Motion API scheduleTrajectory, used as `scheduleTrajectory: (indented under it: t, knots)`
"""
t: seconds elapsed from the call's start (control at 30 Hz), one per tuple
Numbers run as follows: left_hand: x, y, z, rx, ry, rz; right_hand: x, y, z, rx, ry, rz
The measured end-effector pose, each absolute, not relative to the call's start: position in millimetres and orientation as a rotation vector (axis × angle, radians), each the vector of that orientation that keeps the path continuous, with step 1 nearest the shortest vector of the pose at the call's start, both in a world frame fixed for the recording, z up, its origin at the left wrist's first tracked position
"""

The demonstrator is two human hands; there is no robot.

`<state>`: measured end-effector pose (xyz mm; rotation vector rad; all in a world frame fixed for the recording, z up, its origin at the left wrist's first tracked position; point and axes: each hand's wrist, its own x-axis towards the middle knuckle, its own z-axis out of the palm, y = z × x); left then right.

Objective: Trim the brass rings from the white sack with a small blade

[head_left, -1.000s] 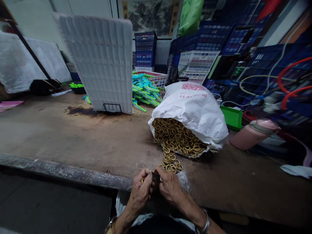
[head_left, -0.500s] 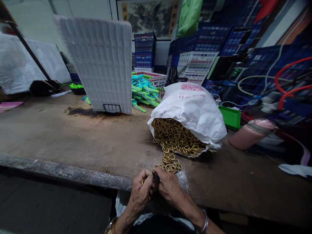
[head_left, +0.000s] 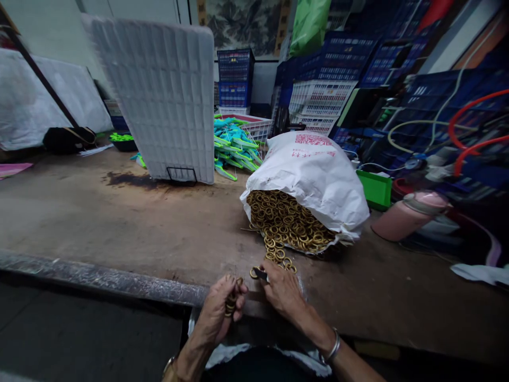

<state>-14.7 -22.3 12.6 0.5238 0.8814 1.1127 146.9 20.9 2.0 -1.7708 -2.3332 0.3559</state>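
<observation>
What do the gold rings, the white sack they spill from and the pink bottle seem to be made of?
Gold rings: likely metal, perhaps brass or brass-plated, with a smooth, muted golden glint.
White sack: probably woven plastic or stiff paper, matte, since it folds in firm creases.
Pink bottle: possibly painted metal, though plastic could look alike; its rounded side has a soft sheen.
</observation>
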Motion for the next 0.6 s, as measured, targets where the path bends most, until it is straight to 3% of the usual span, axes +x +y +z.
scheduleTrajectory:
  t: [0.6]
  knots:
    - [-28,-10,-11,0.11,0.645,1.088,138,21,6,-1.824,-2.406,0.294]
